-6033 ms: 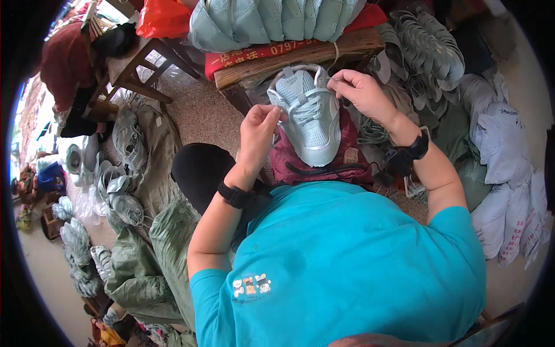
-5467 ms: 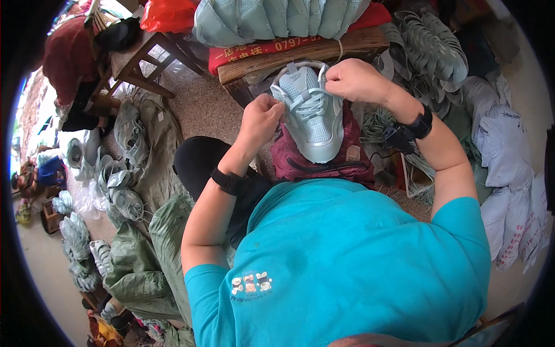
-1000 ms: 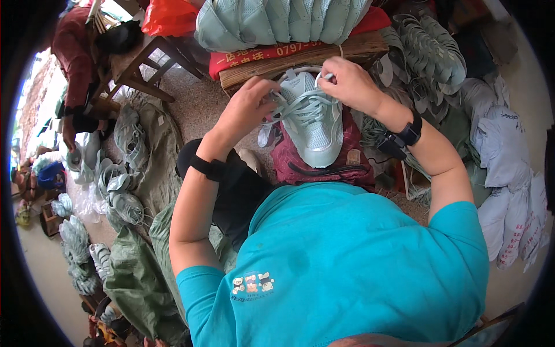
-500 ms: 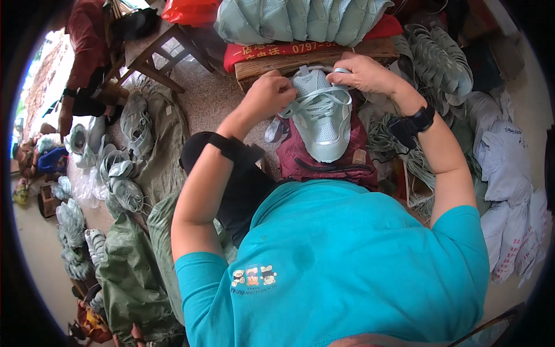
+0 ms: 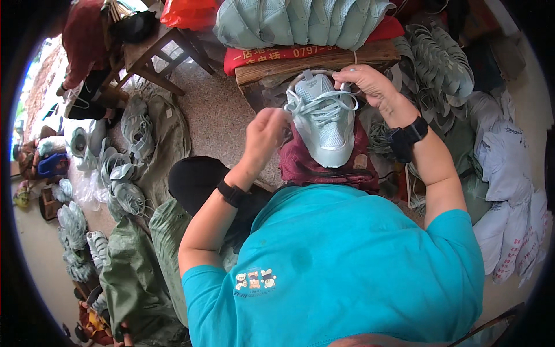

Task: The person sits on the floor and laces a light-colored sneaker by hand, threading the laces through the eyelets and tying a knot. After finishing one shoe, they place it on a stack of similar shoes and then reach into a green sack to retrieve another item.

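A pale mint shoe upper [image 5: 330, 134] lies toe toward me on a dark red cloth [image 5: 298, 159] over my lap. Its matching shoelace [image 5: 326, 105] crosses the tongue in loose loops. At the collar's right side, my right hand [image 5: 373, 87] pinches the lace between thumb and fingers, and a lace end sticks up above the knuckles. Beside the upper's left edge is my left hand [image 5: 267, 134], its fingers curled inward and slightly blurred. Whatever those fingers hold is hidden.
Ahead stands a wooden bench [image 5: 315, 61] bearing a red cloth and a row of stacked uppers [image 5: 300, 23]. More bundled uppers [image 5: 442, 63] hang at right, near white sacks [image 5: 509, 168]. A wooden stool [image 5: 165, 55], green sacks [image 5: 136, 266] and another person's sleeve [image 5: 84, 40] are at left.
My left hand has drawn down and away from the upper's left edge. My right hand has shifted slightly right, with the lace loop pulled outward. The other person's arm at left has lifted.
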Demonstrator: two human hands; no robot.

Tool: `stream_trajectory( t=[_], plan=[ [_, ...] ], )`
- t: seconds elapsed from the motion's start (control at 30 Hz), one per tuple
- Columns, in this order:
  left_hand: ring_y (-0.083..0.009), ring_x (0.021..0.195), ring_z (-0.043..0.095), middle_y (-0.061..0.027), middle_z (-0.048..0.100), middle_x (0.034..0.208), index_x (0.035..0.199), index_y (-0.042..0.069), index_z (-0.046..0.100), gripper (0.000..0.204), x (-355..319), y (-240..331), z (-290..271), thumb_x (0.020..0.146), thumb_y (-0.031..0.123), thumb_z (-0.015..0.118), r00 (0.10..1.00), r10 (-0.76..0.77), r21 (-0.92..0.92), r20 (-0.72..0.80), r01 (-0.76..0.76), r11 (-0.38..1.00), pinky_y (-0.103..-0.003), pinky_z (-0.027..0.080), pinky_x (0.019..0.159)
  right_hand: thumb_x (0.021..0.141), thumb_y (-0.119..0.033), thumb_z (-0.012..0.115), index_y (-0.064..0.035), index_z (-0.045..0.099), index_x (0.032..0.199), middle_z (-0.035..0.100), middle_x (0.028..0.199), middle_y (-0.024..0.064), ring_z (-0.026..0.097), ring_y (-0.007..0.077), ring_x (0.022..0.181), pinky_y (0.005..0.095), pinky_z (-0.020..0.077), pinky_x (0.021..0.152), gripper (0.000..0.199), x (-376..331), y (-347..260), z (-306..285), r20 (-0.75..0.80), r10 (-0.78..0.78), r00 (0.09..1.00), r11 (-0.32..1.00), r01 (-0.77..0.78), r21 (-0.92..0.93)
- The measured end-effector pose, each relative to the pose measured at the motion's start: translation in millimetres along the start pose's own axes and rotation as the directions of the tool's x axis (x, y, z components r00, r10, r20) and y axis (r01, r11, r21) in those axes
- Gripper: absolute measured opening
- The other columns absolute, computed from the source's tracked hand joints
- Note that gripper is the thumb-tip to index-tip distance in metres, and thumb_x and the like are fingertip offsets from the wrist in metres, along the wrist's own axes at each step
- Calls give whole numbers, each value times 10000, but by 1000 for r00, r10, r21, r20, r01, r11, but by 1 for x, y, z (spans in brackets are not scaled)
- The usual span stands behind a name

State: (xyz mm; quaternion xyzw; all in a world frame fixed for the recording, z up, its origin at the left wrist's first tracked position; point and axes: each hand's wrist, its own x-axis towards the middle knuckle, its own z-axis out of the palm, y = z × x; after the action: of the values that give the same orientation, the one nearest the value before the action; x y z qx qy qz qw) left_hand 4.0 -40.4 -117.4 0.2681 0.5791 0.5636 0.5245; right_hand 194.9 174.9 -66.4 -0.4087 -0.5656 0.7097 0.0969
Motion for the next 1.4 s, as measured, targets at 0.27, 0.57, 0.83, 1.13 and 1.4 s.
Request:
stream_trajectory(
  t=[0.27, 0.57, 0.83, 1.13, 1.4],
  plan=[
    [-355, 1011, 606, -244, 611, 1066, 1144, -22, 616, 502, 42, -125, -34, 828, 364, 678, 978, -156, 920, 136, -66, 386, -425, 498, 897, 831, -194, 716, -83, 689, 781, 578, 805, 27, 561, 163, 773, 309, 422, 703, 125, -10, 20, 22, -171, -469, 867, 800, 334, -498],
    [-419, 858, 627, -191, 644, 940, 1014, 34, 566, 270, 42, -131, -47, 852, 248, 597, 994, 57, 832, -94, 47, 553, -491, 516, 763, 805, -109, 712, -44, 660, 835, 528, 770, 67, 537, 238, 711, 352, 413, 678, 89, -54, -6, 95, 360, -751, 554, 151, 674, -723],
    [-353, 842, 590, -117, 590, 926, 831, 47, 628, 94, -19, -22, -65, 803, 135, 610, 843, 496, 972, 210, -233, -17, -454, 468, 735, 947, -197, 606, 6, 647, 1058, 640, 939, 70, 609, 133, 859, 283, 480, 769, 235, -33, -3, 120, 343, -434, 833, 735, 547, -400],
    [-257, 784, 597, -109, 542, 872, 845, 26, 594, 126, -78, 55, 16, 784, 136, 599, 627, 300, 679, 719, -726, -108, -382, 496, 681, 864, -458, 663, 15, 714, 986, 673, 890, 107, 603, 195, 769, 343, 483, 663, 491, 46, 4, 169, 518, 396, 758, 760, 46, -648],
    [-247, 835, 562, -94, 565, 986, 952, 59, 635, 269, -104, 57, -3, 688, 74, 684, 310, 682, 573, 662, -796, -195, -345, 462, 705, 939, -278, 617, -11, 673, 1032, 651, 921, 29, 580, 87, 805, 267, 479, 670, 288, -25, 8, 134, 519, -59, 853, 995, 93, -40]
  ],
)
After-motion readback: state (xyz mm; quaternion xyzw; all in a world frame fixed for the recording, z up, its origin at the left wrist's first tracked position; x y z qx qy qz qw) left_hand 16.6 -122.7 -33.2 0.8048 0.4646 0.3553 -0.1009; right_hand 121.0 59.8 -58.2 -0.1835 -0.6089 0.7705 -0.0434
